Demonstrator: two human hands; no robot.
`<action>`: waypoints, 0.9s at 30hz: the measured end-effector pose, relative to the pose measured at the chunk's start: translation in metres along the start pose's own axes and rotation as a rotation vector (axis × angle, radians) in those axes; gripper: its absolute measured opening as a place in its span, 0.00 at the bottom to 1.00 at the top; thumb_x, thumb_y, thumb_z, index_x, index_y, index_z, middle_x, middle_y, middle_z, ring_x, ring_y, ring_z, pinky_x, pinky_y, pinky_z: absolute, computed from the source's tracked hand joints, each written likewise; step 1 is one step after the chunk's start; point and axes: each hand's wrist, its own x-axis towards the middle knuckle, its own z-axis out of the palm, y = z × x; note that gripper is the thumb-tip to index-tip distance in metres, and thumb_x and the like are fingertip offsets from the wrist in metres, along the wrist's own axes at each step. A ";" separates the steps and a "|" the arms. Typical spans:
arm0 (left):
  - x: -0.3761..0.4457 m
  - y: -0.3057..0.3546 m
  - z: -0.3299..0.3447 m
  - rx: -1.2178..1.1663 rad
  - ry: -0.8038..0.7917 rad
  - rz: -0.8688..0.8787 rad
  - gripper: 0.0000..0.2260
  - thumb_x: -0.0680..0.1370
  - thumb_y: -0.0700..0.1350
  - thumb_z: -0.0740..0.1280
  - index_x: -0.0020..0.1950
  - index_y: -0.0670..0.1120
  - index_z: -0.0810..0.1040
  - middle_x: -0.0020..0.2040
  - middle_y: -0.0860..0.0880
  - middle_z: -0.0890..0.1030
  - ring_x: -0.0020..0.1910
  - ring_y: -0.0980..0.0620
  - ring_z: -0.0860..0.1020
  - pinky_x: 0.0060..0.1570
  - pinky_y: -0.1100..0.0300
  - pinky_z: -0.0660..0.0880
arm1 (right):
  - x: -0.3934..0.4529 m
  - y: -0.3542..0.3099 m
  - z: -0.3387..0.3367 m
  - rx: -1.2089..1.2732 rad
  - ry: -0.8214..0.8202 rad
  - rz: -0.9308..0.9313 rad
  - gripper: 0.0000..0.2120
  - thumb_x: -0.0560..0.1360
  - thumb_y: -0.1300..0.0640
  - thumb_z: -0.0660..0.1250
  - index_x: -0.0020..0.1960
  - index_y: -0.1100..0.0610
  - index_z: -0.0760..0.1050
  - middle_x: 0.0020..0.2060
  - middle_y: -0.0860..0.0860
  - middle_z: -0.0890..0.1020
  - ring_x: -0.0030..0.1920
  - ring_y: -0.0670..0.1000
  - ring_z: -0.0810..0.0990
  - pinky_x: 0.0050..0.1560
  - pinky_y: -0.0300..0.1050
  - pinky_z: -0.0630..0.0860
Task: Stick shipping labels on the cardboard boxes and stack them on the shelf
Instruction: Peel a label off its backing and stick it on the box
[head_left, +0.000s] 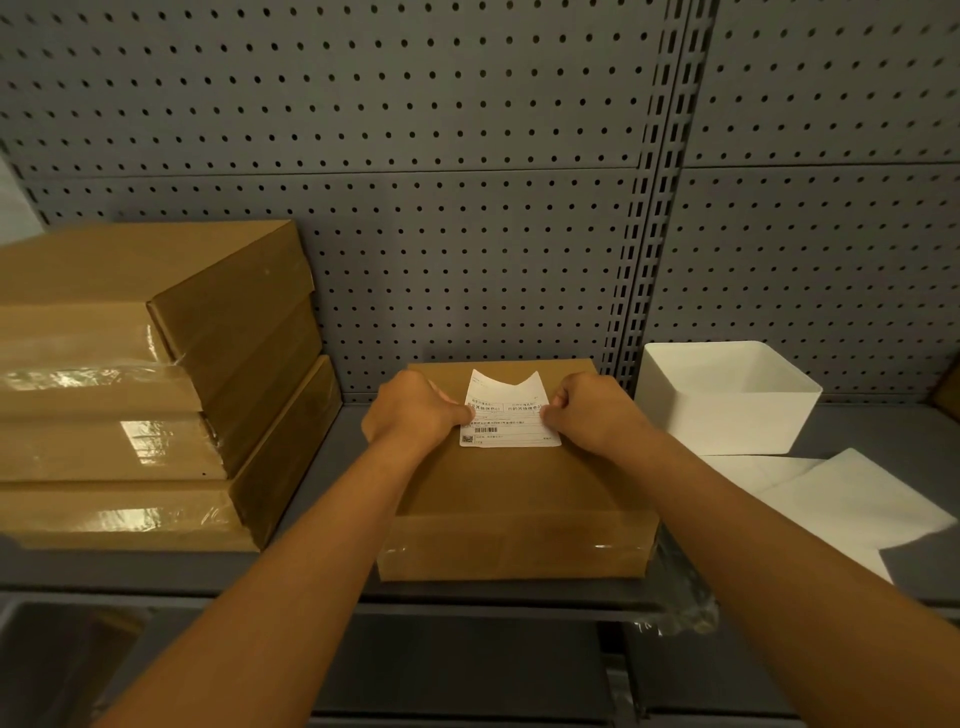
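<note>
My left hand (415, 413) and right hand (592, 415) pinch the side edges of the shipping label (506, 413) between them, over the cardboard box (519, 499) beneath my wrists. It looks thin, limp, sticky — its far edge curls up unstuck, so edges are the place to hold.

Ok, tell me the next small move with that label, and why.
Probably slide both thumbs away from you to press the far half flat. The shipping label lies on the cardboard box with its near edge down, pinned at its sides by the left hand and right hand, but its far edge curls up.
</note>
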 end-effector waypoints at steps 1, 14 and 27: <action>0.000 0.000 0.000 0.008 0.004 -0.001 0.08 0.67 0.54 0.76 0.32 0.53 0.81 0.42 0.53 0.85 0.43 0.51 0.81 0.47 0.51 0.80 | 0.000 -0.001 0.000 -0.006 0.000 0.001 0.08 0.76 0.53 0.64 0.44 0.58 0.76 0.42 0.55 0.81 0.43 0.54 0.80 0.45 0.46 0.78; -0.003 0.001 -0.004 0.056 0.061 0.019 0.13 0.69 0.54 0.75 0.41 0.45 0.84 0.42 0.48 0.84 0.43 0.48 0.81 0.45 0.51 0.80 | -0.006 0.001 -0.005 0.036 0.070 -0.026 0.05 0.75 0.57 0.64 0.45 0.57 0.69 0.41 0.54 0.77 0.43 0.54 0.78 0.40 0.45 0.76; -0.012 -0.001 -0.004 0.258 -0.159 0.426 0.16 0.83 0.44 0.55 0.68 0.42 0.72 0.68 0.44 0.73 0.65 0.46 0.71 0.62 0.56 0.67 | -0.005 0.013 0.002 -0.171 0.044 -0.297 0.14 0.81 0.53 0.55 0.60 0.57 0.73 0.58 0.55 0.79 0.55 0.55 0.77 0.58 0.51 0.74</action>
